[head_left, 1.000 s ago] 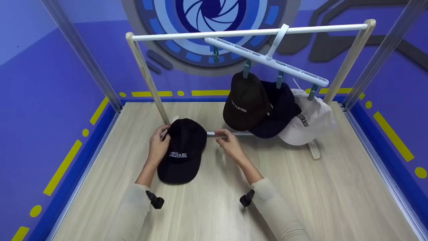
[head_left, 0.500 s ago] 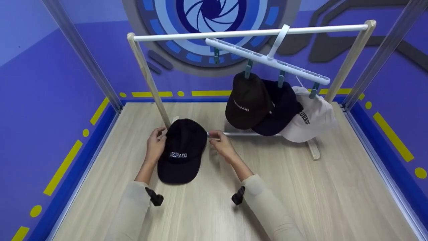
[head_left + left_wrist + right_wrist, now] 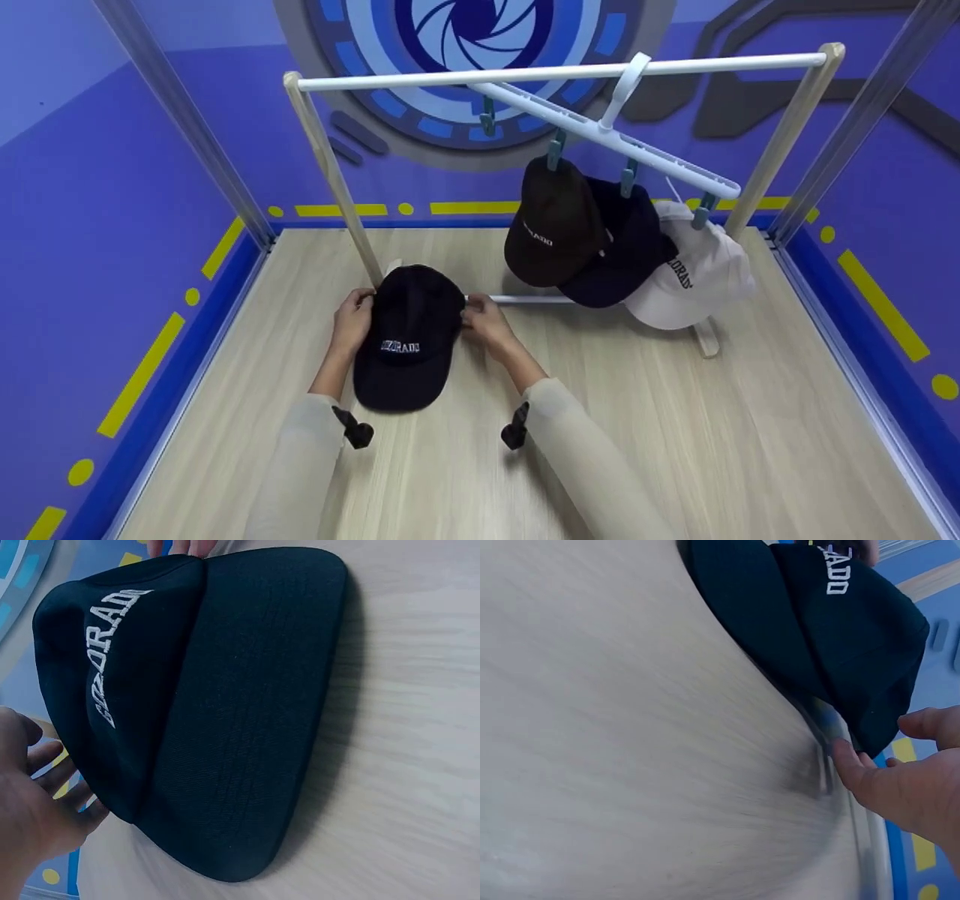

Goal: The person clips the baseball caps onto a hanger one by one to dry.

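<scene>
A dark navy cap (image 3: 409, 315) with white COLORADO lettering lies on the wooden floor, brim toward me. At its left side is my left hand (image 3: 350, 322), fingers extended along the crown's edge; the left wrist view shows the same hand (image 3: 45, 802) with its fingertips partly behind the cap. On the other side, my right hand (image 3: 489, 324) reaches the crown's edge. Thumb and fingers of that hand (image 3: 907, 772) stand apart around the cap's rear edge in the right wrist view, without a visible pinch. Whether the fingertips touch cloth is hard to tell.
A wooden rack with a white top bar (image 3: 465, 77) stands behind. From it hangs a tilted white hanger (image 3: 600, 133) with green clips, holding a brown cap (image 3: 555, 225), a dark cap (image 3: 626, 247) and a white cap (image 3: 694, 270). A white lower rod (image 3: 525, 299) runs near floor level.
My right hand has moved left, from a gap beside the navy cap up to its edge. The left hand has shifted only slightly. The hanging caps sway a little.
</scene>
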Action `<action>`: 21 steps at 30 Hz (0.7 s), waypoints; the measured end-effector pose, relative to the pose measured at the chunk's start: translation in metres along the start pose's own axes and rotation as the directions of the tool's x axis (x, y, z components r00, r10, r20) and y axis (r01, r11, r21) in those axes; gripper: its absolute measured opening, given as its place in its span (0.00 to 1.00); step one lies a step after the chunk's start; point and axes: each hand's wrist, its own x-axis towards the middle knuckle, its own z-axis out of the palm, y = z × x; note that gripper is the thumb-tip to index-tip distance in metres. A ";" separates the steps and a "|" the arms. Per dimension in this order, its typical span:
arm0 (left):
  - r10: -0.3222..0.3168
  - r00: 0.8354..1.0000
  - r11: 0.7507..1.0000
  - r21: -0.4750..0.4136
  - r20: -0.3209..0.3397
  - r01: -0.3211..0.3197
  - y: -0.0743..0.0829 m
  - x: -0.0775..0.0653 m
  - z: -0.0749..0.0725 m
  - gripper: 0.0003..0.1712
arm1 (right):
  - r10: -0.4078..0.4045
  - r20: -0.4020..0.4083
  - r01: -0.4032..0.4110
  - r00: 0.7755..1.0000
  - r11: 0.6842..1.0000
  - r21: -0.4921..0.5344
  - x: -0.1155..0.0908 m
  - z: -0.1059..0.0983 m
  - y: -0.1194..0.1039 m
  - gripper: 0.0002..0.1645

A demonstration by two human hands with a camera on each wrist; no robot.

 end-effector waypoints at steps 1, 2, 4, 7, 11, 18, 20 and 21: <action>-0.006 1.000 1.000 -0.001 0.006 0.006 0.000 0.000 0.001 0.21 | 0.006 -0.002 -0.006 1.000 1.000 0.004 0.001 0.000 0.001 0.30; -0.010 1.000 1.000 0.000 0.011 0.010 -0.001 0.001 0.001 0.21 | 0.008 -0.003 -0.008 1.000 1.000 0.007 0.002 0.000 0.002 0.29; -0.019 1.000 1.000 -0.005 0.017 0.019 -0.001 0.001 0.002 0.21 | 0.018 0.004 -0.018 1.000 1.000 0.022 0.004 0.000 0.003 0.30; -0.016 1.000 1.000 -0.007 0.014 0.016 0.000 0.001 0.001 0.20 | 0.035 0.017 -0.035 0.999 0.999 0.038 0.005 -0.001 0.002 0.30; -0.017 0.999 1.000 -0.024 0.031 0.018 0.001 0.001 -0.001 0.20 | 0.070 0.006 -0.070 0.998 0.995 0.070 0.003 -0.005 0.001 0.29; -0.046 0.994 0.997 -0.060 0.097 0.052 0.002 -0.002 -0.001 0.21 | 0.123 0.019 -0.125 0.992 0.987 0.098 0.002 -0.015 -0.001 0.27; -0.053 0.991 0.994 -0.088 0.124 0.064 0.003 -0.004 -0.001 0.22 | 0.140 0.023 -0.141 0.990 0.988 0.069 0.001 -0.019 -0.002 0.27; -0.056 0.988 0.990 -0.118 0.143 0.073 0.003 -0.005 0.000 0.22 | 0.150 0.025 -0.151 0.988 0.987 0.051 0.000 -0.021 -0.002 0.27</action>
